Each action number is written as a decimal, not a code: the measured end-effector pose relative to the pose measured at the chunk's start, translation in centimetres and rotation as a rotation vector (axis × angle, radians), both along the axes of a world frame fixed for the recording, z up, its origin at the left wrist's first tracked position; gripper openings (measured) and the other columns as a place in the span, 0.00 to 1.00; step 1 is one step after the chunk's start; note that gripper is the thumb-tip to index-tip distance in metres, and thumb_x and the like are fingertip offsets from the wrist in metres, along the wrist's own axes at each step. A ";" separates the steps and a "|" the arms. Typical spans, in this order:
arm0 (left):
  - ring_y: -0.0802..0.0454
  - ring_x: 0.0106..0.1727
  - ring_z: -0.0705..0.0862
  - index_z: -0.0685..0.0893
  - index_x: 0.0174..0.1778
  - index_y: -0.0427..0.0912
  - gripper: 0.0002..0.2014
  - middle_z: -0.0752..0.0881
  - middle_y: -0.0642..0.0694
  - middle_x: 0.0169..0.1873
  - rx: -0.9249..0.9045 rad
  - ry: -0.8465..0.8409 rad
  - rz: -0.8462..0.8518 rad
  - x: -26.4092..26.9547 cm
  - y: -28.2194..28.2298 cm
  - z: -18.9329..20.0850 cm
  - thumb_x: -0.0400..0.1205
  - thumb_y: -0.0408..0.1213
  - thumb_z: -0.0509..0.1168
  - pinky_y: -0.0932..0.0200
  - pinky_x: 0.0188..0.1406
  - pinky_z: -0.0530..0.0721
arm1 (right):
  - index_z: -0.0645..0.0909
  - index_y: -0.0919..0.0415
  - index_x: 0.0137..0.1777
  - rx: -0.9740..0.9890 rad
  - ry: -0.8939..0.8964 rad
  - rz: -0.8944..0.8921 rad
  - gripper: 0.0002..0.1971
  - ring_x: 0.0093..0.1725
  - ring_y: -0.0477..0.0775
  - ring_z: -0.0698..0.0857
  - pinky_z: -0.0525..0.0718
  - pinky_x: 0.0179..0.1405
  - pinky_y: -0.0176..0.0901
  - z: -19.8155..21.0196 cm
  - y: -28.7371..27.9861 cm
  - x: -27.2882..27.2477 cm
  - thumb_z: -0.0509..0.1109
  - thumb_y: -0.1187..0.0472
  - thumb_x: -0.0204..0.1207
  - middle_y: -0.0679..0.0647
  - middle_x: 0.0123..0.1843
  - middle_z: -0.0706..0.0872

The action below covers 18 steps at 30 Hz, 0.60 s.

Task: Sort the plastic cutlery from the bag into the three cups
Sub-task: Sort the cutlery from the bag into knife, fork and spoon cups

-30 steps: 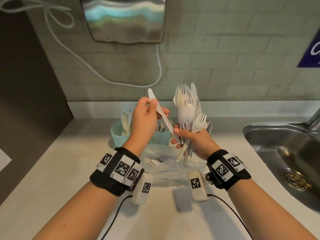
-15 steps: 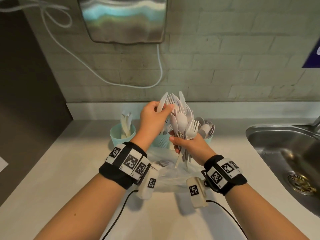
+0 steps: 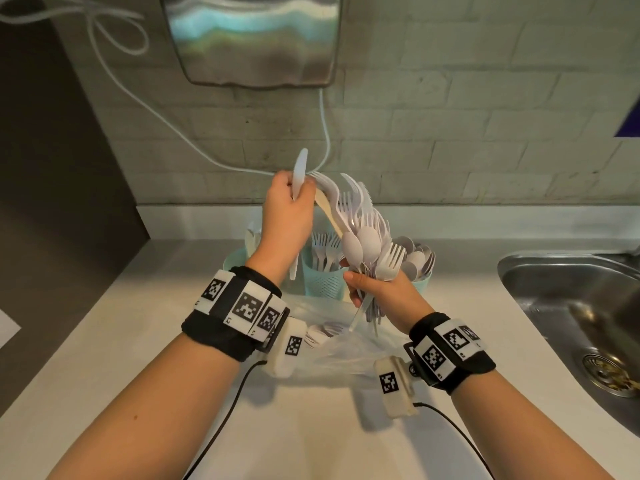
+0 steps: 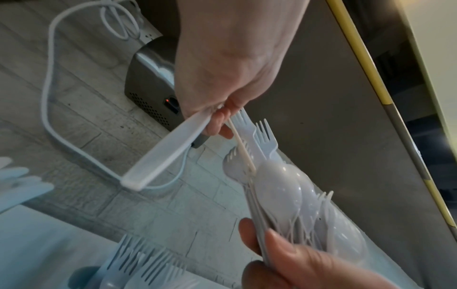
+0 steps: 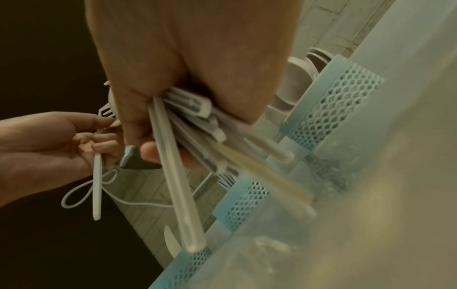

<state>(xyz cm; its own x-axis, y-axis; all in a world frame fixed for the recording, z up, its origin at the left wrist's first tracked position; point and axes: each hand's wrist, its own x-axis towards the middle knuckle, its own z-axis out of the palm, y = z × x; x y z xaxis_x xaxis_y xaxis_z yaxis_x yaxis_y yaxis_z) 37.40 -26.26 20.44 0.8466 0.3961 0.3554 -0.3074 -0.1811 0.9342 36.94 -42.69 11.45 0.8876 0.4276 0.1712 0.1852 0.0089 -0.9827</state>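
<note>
My right hand [image 3: 372, 289] grips a bundle of white plastic forks, spoons and knives [image 3: 363, 233] by the handles, heads up, above the cups. My left hand [image 3: 301, 190] holds a white knife [image 3: 300, 169] upright in its palm while its fingertips pinch the tip of a cream-coloured knife [image 3: 327, 214] still in the bundle; the left wrist view shows that white knife [image 4: 168, 148] and the cream knife [image 4: 241, 149]. Three teal cups stand behind: left [image 3: 232, 259] with knives, middle [image 3: 322, 280] with forks, right [image 3: 423, 277] with spoons. The clear bag [image 3: 337, 341] lies under my hands.
A steel sink [image 3: 568, 299] is sunk into the counter at the right. A metal hand dryer [image 3: 252, 39] with a white cable [image 3: 156, 109] hangs on the brick wall behind. A dark wall edges the counter on the left.
My left hand drew a white knife out of the bundle, went back to the bundle's top, and now pinches the cream knife there. The right hand kept its grip on the bundle.
</note>
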 end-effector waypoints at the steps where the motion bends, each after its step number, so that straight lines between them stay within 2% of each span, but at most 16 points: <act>1: 0.54 0.28 0.72 0.74 0.39 0.51 0.06 0.75 0.50 0.29 0.024 -0.009 -0.011 -0.1 0.0 0.1 0.82 0.40 0.62 0.56 0.31 0.72 | 0.79 0.60 0.37 0.001 -0.001 0.004 0.08 0.25 0.51 0.77 0.80 0.31 0.38 0.0 0.0 0.0 0.70 0.62 0.78 0.52 0.26 0.79; 5: 0.59 0.24 0.70 0.73 0.36 0.50 0.09 0.74 0.52 0.26 0.151 -0.040 -0.048 -0.8 -0.3 0.3 0.82 0.38 0.63 0.65 0.25 0.70 | 0.80 0.60 0.38 -0.012 -0.003 0.008 0.07 0.27 0.53 0.78 0.80 0.32 0.43 -0.5 -0.1 0.2 0.72 0.60 0.76 0.53 0.27 0.80; 8: 0.60 0.23 0.69 0.73 0.35 0.47 0.09 0.76 0.50 0.27 0.229 -0.054 -0.035 -0.9 -0.2 0.2 0.80 0.37 0.64 0.72 0.21 0.67 | 0.82 0.66 0.44 -0.018 0.018 -0.003 0.09 0.26 0.53 0.79 0.79 0.31 0.43 -0.7 -0.3 0.1 0.74 0.59 0.74 0.54 0.27 0.81; 11: 0.56 0.26 0.71 0.74 0.35 0.45 0.08 0.78 0.46 0.29 0.338 -0.015 -0.057 -1.0 -0.6 -0.1 0.79 0.36 0.65 0.72 0.21 0.67 | 0.82 0.63 0.44 -0.043 0.022 -0.011 0.06 0.26 0.54 0.80 0.79 0.31 0.44 -0.6 -0.4 0.0 0.74 0.61 0.74 0.57 0.27 0.81; 15: 0.58 0.26 0.71 0.72 0.32 0.50 0.12 0.75 0.52 0.27 0.422 0.017 -0.085 -1.5 -1.2 -0.2 0.80 0.36 0.65 0.75 0.21 0.69 | 0.81 0.62 0.38 -0.058 0.005 -0.006 0.08 0.28 0.55 0.80 0.80 0.34 0.47 -0.4 -0.4 -0.1 0.73 0.58 0.75 0.57 0.27 0.82; 18: 0.63 0.23 0.68 0.73 0.33 0.48 0.11 0.72 0.54 0.26 0.382 -0.005 -0.070 -1.6 -1.0 0.0 0.80 0.38 0.65 0.74 0.21 0.68 | 0.80 0.63 0.39 -0.021 -0.001 0.001 0.07 0.27 0.53 0.79 0.81 0.33 0.41 -0.2 -0.3 -0.2 0.72 0.61 0.76 0.53 0.27 0.82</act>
<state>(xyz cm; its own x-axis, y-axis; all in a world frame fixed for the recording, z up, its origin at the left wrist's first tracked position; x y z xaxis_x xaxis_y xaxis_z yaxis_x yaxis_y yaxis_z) 35.84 -27.28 20.46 0.8649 0.1754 0.4703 -0.3360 -0.4938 0.8021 36.79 -42.96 11.28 0.8870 0.4322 0.1629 0.1859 -0.0113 -0.9825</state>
